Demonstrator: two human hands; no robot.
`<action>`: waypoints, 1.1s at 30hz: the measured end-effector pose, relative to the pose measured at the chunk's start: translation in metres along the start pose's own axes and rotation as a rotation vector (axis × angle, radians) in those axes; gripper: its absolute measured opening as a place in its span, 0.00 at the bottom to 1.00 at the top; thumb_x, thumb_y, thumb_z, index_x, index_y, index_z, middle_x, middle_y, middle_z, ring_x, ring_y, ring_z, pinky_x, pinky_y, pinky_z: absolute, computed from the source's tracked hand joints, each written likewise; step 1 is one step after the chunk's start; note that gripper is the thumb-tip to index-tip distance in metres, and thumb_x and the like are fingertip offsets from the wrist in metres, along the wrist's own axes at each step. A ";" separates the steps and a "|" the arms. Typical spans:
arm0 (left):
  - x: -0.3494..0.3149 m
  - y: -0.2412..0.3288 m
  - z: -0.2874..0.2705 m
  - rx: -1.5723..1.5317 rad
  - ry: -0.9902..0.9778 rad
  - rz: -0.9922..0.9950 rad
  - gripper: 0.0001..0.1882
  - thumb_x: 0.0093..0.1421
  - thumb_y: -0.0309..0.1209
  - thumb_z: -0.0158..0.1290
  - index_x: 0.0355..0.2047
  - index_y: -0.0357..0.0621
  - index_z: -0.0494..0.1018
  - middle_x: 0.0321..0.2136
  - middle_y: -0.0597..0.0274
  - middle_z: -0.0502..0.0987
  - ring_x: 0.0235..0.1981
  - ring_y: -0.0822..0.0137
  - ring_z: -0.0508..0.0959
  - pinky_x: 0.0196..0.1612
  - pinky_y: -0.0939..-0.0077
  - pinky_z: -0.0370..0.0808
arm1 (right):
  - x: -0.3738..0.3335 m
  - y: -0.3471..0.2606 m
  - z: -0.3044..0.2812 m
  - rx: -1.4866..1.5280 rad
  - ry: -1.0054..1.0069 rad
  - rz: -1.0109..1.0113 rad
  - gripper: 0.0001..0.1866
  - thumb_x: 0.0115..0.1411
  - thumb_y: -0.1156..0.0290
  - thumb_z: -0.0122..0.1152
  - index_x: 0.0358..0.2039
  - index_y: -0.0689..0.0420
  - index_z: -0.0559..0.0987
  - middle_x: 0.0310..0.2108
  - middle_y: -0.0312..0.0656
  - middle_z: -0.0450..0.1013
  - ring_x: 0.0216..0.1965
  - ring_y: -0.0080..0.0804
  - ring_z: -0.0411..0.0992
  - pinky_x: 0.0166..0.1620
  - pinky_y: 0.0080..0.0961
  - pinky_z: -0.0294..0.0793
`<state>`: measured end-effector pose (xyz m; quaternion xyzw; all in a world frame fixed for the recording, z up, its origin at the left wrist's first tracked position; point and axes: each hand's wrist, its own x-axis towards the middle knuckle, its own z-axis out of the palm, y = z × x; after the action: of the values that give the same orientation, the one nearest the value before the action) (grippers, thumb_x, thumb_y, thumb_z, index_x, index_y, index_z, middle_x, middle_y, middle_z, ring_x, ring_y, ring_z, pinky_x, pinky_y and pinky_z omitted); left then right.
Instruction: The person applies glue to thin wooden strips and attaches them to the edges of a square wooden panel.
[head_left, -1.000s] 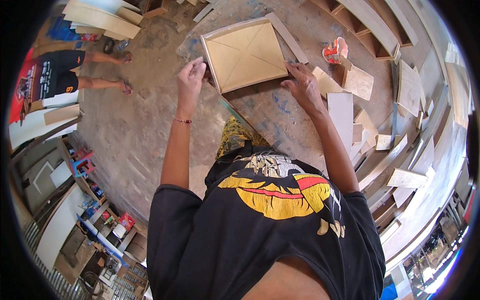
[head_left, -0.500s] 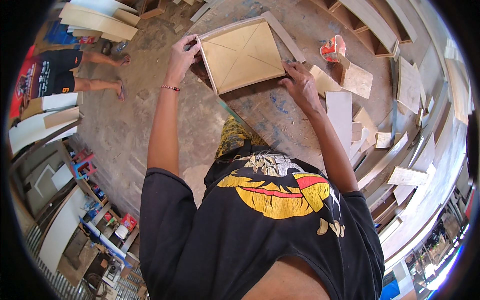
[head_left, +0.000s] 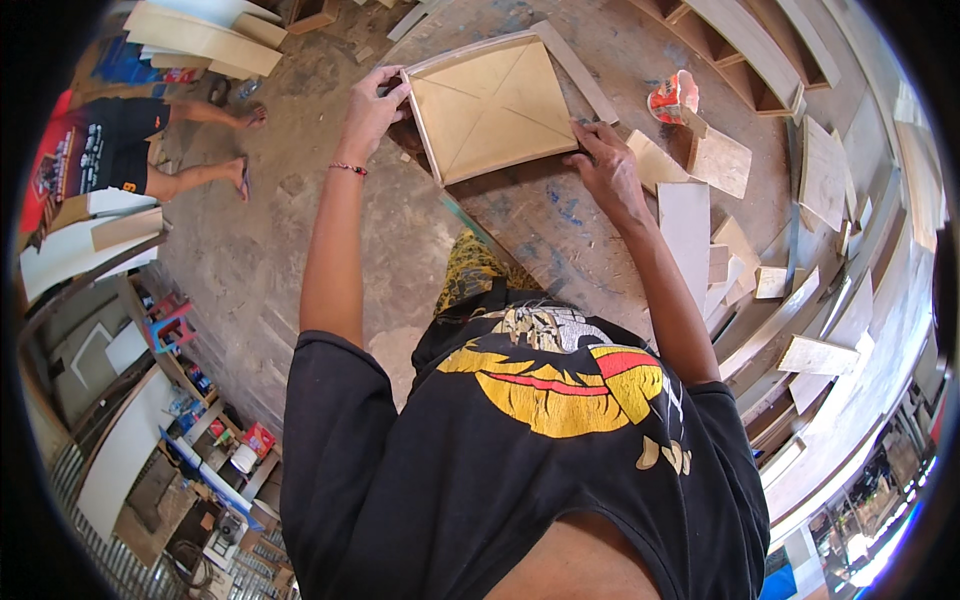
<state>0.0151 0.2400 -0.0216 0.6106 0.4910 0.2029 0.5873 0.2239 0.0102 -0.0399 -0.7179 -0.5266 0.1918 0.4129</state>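
The person is leaning over a paint-spotted tabletop (head_left: 560, 225), with a shallow wooden tray (head_left: 490, 105) lying between both hands. The tray is sitting close to the tabletop's left corner, its nearest corner reaching the tabletop's near edge; whether its underside is resting flat or being slightly raised cannot be told. Two dark lines are crossing on its tan panel, and a pale raised rim is framing it.

The left hand (head_left: 372, 115) is grasping the tray's far left corner, thumb and fingers closing around the rim. A thin bracelet (head_left: 348, 168) is circling that wrist. The right hand (head_left: 607, 168) is touching the tray's right side just by the near right corner, its fingers bending and its thumb lying lower; whether they are pinching the rim cannot be told.

A narrow wooden strip (head_left: 576, 72) is lying close along the tray's right side. Farther toward the tabletop's right, a red-and-white container (head_left: 673, 97) is standing near a squarish wood offcut (head_left: 720, 167), and a pale board (head_left: 684, 235) is lying beside the person's right forearm. Open wooden frames (head_left: 735, 50) are lying farther off to the right. Beyond the tabletop's left corner, another person (head_left: 100, 145) in dark shorts is standing on the floor (head_left: 290, 230), well apart from the tray.
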 end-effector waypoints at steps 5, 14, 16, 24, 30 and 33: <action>-0.007 0.002 0.001 0.020 0.039 0.036 0.14 0.54 0.24 0.49 0.42 0.33 0.67 0.33 0.58 0.71 0.33 0.69 0.74 0.31 0.76 0.77 | 0.000 0.001 0.001 0.005 -0.016 0.010 0.23 0.43 0.85 0.57 0.44 0.62 0.71 0.36 0.46 0.68 0.35 0.36 0.70 0.36 0.24 0.73; -0.065 -0.012 0.015 -0.111 0.022 -0.211 0.13 0.55 0.27 0.50 0.39 0.31 0.68 0.28 0.59 0.73 0.26 0.70 0.75 0.30 0.76 0.76 | 0.000 0.005 0.002 0.069 -0.004 0.050 0.22 0.42 0.82 0.58 0.42 0.62 0.72 0.33 0.46 0.69 0.34 0.41 0.70 0.37 0.28 0.70; -0.075 -0.005 0.020 -0.086 0.011 -0.174 0.12 0.55 0.26 0.50 0.38 0.31 0.68 0.27 0.59 0.73 0.26 0.70 0.75 0.29 0.76 0.76 | -0.002 0.005 0.002 0.064 0.005 0.034 0.22 0.42 0.82 0.58 0.42 0.62 0.72 0.33 0.46 0.69 0.34 0.41 0.70 0.37 0.28 0.70; -0.074 -0.012 0.016 0.005 0.025 -0.152 0.11 0.51 0.22 0.52 0.36 0.32 0.69 0.26 0.59 0.73 0.25 0.70 0.75 0.26 0.77 0.77 | 0.003 -0.004 0.000 0.035 -0.015 -0.003 0.23 0.41 0.82 0.59 0.42 0.62 0.72 0.33 0.47 0.69 0.34 0.42 0.70 0.37 0.28 0.69; -0.065 -0.026 0.019 -0.103 0.076 -0.131 0.13 0.46 0.19 0.55 0.34 0.30 0.70 0.26 0.55 0.73 0.23 0.68 0.76 0.22 0.76 0.78 | 0.001 -0.004 -0.001 -0.016 -0.020 -0.011 0.23 0.40 0.79 0.61 0.42 0.62 0.72 0.34 0.48 0.69 0.35 0.44 0.69 0.37 0.30 0.68; -0.067 -0.026 0.019 -0.078 0.101 -0.106 0.13 0.46 0.20 0.56 0.34 0.31 0.70 0.26 0.55 0.72 0.24 0.68 0.76 0.22 0.75 0.78 | 0.002 -0.006 -0.003 -0.146 -0.052 -0.054 0.23 0.41 0.78 0.61 0.42 0.62 0.72 0.33 0.50 0.69 0.34 0.45 0.69 0.37 0.33 0.68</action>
<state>-0.0076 0.1692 -0.0273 0.5491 0.5435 0.2210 0.5952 0.2237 0.0118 -0.0332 -0.7263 -0.5689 0.1603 0.3509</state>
